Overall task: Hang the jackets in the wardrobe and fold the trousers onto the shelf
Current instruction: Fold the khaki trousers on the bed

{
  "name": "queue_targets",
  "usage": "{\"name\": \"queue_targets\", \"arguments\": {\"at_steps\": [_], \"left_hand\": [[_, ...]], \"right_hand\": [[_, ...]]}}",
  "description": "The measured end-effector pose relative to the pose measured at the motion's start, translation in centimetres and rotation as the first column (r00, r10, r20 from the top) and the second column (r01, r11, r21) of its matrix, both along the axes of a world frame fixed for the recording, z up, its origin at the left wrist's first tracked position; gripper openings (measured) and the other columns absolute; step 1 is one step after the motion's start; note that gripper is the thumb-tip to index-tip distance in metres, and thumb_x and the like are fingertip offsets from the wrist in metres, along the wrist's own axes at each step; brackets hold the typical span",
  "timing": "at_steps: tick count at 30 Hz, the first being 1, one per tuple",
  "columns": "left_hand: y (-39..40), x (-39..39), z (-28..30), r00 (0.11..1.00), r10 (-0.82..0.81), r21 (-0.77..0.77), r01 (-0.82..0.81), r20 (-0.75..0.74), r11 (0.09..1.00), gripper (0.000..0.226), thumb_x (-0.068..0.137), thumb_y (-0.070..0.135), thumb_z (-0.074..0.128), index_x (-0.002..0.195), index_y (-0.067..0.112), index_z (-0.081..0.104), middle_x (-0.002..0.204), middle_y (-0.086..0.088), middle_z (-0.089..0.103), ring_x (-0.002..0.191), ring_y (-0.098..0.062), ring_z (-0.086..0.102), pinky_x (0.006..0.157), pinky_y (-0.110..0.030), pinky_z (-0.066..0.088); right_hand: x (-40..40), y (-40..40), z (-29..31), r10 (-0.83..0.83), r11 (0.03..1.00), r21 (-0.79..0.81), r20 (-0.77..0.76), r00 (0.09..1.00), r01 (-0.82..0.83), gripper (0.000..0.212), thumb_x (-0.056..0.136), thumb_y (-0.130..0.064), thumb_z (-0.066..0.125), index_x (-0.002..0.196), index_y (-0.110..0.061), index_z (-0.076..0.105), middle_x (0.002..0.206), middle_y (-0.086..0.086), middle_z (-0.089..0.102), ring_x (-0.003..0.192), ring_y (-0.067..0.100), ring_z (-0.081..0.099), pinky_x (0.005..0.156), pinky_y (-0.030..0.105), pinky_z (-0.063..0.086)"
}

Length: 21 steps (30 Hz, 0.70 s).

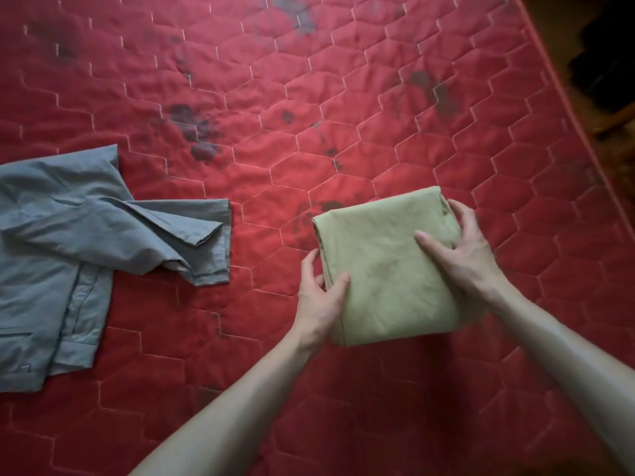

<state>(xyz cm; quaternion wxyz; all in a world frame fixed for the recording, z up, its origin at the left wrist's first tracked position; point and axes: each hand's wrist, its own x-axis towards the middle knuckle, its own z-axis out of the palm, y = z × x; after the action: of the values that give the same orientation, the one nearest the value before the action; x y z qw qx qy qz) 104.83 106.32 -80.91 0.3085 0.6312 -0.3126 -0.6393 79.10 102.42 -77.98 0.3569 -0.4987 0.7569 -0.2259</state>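
Khaki trousers, folded into a compact square, lie on the red quilted mattress, right of centre. Your left hand grips their near-left edge, thumb on top and fingers curled round the side. Your right hand clasps the far-right corner, thumb lying flat across the top cloth, fingers wrapped over the fold. Grey trousers lie unfolded and rumpled at the mattress's left side, well apart from the folded pair. Dark stains mark the mattress beyond both garments.

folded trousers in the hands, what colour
Pale olive green folded trousers, plain, seen in the head view.
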Motion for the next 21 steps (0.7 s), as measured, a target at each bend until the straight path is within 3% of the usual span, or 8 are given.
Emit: {"name": "queue_targets", "arguments": {"at_steps": [2,5,6,8,10,11,16,21], "left_hand": [[-0.2,-0.7,-0.9,0.971,-0.058,0.009,0.058,0.232,0.998,0.067,0.099,0.033,0.065,0.156,0.034,0.030,0.135,-0.004,0.065,0.116,-0.017,0.067,0.105,-0.042,0.053],[0.5,-1.4,-1.4,0.727,-0.138,-0.133,0.303,0.673,0.944,0.063,0.100,0.032,0.058,0.158,0.023,0.034,0.157,-0.003,0.045,0.143,-0.024,0.045,0.119,-0.044,0.039],[0.7,-1.8,-1.7,0.649,-0.140,-0.203,0.425,0.748,0.882,0.063,0.099,0.027,0.058,0.158,0.019,0.036,0.161,-0.005,0.041,0.148,-0.025,0.039,0.122,-0.044,0.036],[0.5,-2.4,-2.7,0.462,-0.176,-0.242,0.708,0.869,0.664,0.065,0.099,0.028,0.057,0.159,0.014,0.037,0.167,-0.011,0.033,0.157,-0.028,0.029,0.127,-0.047,0.028],[-0.3,-2.5,-4.7,0.238,-0.186,-0.134,0.884,0.953,0.448,0.069,0.100,0.040,0.049,0.162,0.014,0.034,0.172,-0.014,0.022,0.161,-0.029,0.018,0.129,-0.051,0.021],[-0.8,-2.4,-5.7,0.163,-0.197,-0.072,0.914,0.967,0.400,0.071,0.100,0.046,0.043,0.163,0.014,0.032,0.173,-0.014,0.017,0.161,-0.029,0.015,0.130,-0.051,0.017],[-1.6,-1.4,-9.5,0.100,-0.241,-0.001,0.925,0.965,0.379,0.077,0.100,0.059,0.035,0.166,0.021,0.025,0.174,-0.012,0.013,0.161,-0.028,0.014,0.128,-0.048,0.009],[-1.9,-0.5,-8.7,0.164,-0.296,-0.050,0.932,0.941,0.358,0.071,0.106,0.054,0.032,0.167,0.021,0.018,0.176,-0.009,0.004,0.163,-0.024,0.000,0.130,-0.047,0.002]], "right_hand": [[-1.3,-0.3,-2.0,0.019,0.998,0.059,-0.107,0.994,-0.013,0.078,0.093,-0.045,0.072,0.158,-0.029,0.031,0.147,-0.001,0.051,0.132,0.021,0.054,0.113,0.039,0.042],[-1.5,0.2,-4.9,0.103,0.994,0.019,-0.362,0.926,-0.103,0.073,0.098,-0.056,0.044,0.159,-0.017,0.034,0.158,0.014,0.042,0.148,0.034,0.039,0.120,0.050,0.035],[-1.2,0.5,-5.7,0.153,0.985,-0.004,-0.433,0.888,-0.172,0.072,0.099,-0.057,0.036,0.159,-0.018,0.035,0.163,0.013,0.038,0.153,0.034,0.031,0.122,0.051,0.032],[-0.5,1.3,-7.0,0.277,0.949,0.014,-0.514,0.812,-0.315,0.070,0.101,-0.058,0.031,0.163,-0.026,0.028,0.171,0.006,0.023,0.160,0.028,0.015,0.125,0.050,0.024],[-0.2,2.2,-8.4,0.357,0.925,0.079,-0.511,0.782,-0.371,0.073,0.101,-0.063,0.027,0.166,-0.034,0.012,0.175,-0.001,0.005,0.162,0.021,0.003,0.127,0.048,0.015],[-0.1,2.5,-9.1,0.366,0.925,0.101,-0.502,0.784,-0.367,0.074,0.101,-0.065,0.025,0.166,-0.036,0.005,0.176,-0.004,-0.001,0.162,0.018,0.000,0.128,0.047,0.012],[0.4,2.4,-11.8,0.318,0.942,0.080,-0.525,0.790,-0.326,0.076,0.101,-0.063,0.028,0.166,-0.034,0.001,0.175,-0.004,-0.005,0.162,0.019,-0.001,0.129,0.050,0.012],[0.7,2.3,-11.8,0.300,0.943,0.050,-0.555,0.776,-0.329,0.078,0.099,-0.061,0.028,0.167,-0.028,0.011,0.175,0.002,0.005,0.161,0.025,0.009,0.125,0.058,0.022]]}}
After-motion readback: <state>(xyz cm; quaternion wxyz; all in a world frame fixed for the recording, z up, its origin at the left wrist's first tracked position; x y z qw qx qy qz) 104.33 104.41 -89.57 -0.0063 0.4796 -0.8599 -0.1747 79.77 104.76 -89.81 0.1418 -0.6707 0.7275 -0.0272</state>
